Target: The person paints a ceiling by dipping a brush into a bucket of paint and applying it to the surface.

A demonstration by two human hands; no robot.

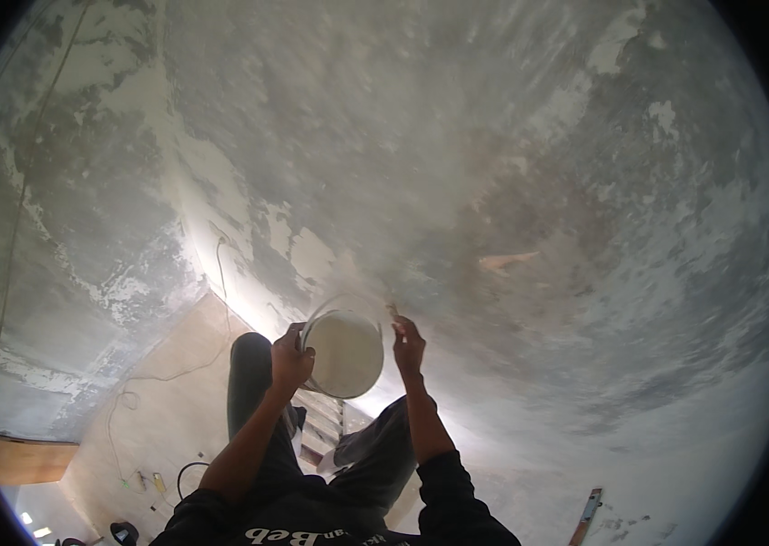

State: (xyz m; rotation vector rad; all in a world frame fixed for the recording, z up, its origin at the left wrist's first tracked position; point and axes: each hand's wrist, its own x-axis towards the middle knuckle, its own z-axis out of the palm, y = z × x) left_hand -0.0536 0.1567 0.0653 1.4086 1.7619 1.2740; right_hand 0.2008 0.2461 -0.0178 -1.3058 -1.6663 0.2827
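Patchy grey and off-white wall [457,155] fills most of the view, curving at the edges, with a corner running down on the left. Just in front of it, at lower centre, is a round, pale bucket [344,355], its mouth facing the viewer. The left hand [293,358] grips the bucket's left side at the rim. The right hand [409,344] is raised just beside the bucket's right edge, fingers drawn together; whether they hold something small cannot be told. Below the bucket, a ladder [321,423] shows between the person's legs, in dark trousers [375,449]. Farther out, a thin cable [186,373] winds over the beige floor [170,400] to the left, and a long, slim tool [586,517] sits at lower right.
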